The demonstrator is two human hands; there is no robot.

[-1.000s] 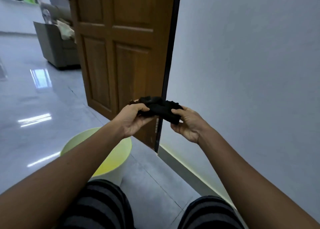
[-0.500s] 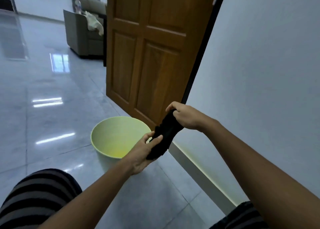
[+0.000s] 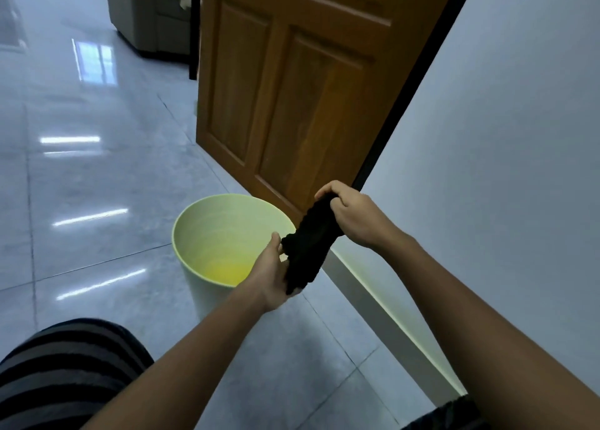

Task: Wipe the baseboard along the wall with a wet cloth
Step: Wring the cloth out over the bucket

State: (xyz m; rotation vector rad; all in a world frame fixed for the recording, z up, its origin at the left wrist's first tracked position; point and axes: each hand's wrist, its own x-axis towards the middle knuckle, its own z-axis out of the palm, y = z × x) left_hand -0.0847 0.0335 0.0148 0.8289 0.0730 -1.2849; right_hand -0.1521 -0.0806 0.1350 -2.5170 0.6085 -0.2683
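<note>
A black cloth (image 3: 310,244) is bunched into a twisted roll and held slanted between both hands, above the floor by the bucket's right rim. My right hand (image 3: 352,216) is closed around its upper end. My left hand (image 3: 271,275) grips its lower end from below. The grey baseboard (image 3: 386,319) runs along the foot of the pale wall (image 3: 503,169), from the door frame toward the lower right, just right of the cloth.
A light green bucket (image 3: 194,221) stands on the glossy tiled floor (image 3: 81,186), left of the cloth. A brown wooden door (image 3: 292,88) stands open behind it. A grey sofa (image 3: 146,17) is at the far back. My striped knees show at the bottom.
The cloth went from level at chest height to slanted and lower, my right hand at the upper end, my left at the lower. The view tilted down and right.
</note>
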